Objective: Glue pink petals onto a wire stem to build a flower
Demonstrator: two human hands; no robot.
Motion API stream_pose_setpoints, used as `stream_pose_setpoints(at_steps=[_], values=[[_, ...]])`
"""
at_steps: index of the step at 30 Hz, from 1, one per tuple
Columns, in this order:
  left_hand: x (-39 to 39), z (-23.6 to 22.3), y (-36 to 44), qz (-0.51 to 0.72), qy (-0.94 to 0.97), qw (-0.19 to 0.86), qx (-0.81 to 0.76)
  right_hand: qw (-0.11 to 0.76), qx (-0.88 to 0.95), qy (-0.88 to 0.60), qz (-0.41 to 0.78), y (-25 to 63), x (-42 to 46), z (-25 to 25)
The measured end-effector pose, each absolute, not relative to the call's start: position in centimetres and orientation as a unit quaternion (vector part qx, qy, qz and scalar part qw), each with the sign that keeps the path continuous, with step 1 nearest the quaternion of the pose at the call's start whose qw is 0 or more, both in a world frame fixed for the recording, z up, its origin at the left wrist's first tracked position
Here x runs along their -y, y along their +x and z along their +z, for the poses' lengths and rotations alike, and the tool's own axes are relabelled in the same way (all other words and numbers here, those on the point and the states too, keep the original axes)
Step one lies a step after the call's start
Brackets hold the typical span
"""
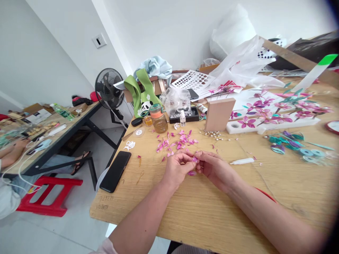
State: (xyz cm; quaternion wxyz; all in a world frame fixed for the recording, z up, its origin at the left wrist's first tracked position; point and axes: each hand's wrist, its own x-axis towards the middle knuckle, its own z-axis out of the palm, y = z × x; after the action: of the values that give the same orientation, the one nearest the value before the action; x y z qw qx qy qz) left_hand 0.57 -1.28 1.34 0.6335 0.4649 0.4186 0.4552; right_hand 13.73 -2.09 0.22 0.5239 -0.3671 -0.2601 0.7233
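Over the middle of the table, the fingertips of my left hand (177,169) and my right hand (213,165) meet in a pinch around a small purple-pink petal (195,159). My fingers cover most of it, so its full shape is hidden. Just below the fingertips shows another pink petal (191,173); whether it is joined to the held one, I cannot tell. Loose pink petals (182,140) lie scattered beyond my hands. A white tube with a thin tip (242,161) rests to the right of my right hand.
Left of my hands lies a black phone (116,171). Behind the petals stand a jar of brownish liquid (160,123), a small spray bottle (182,118) and a brown block (219,114). Pink flowers stand in white foam (275,124). Ribbon spools (307,152) lie at right.
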Motion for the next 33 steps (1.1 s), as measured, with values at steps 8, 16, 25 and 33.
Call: stream_pose_setpoints(at_steps=[8, 16, 25, 33], values=[[1.47, 1.54, 0.52, 0.442, 0.454, 0.649, -0.421, 0.524, 0.275, -0.369, 0.717, 13.87, 2.07, 0.46], [1.26, 1.54, 0.4, 0.439, 0.43, 0.648, -0.45, 0.52, 0.278, -0.4, 0.702, 14.04, 2.04, 0.97], [1.13, 1.25, 0.44, 0.446, 0.465, 0.611, -0.46, 0.508, 0.29, -0.406, 0.702, 13.81, 2.05, 0.54], [1.21, 1.22, 0.5, 0.443, 0.463, 0.607, -0.47, 0.514, 0.291, -0.414, 0.693, 13.67, 2.15, 0.67]])
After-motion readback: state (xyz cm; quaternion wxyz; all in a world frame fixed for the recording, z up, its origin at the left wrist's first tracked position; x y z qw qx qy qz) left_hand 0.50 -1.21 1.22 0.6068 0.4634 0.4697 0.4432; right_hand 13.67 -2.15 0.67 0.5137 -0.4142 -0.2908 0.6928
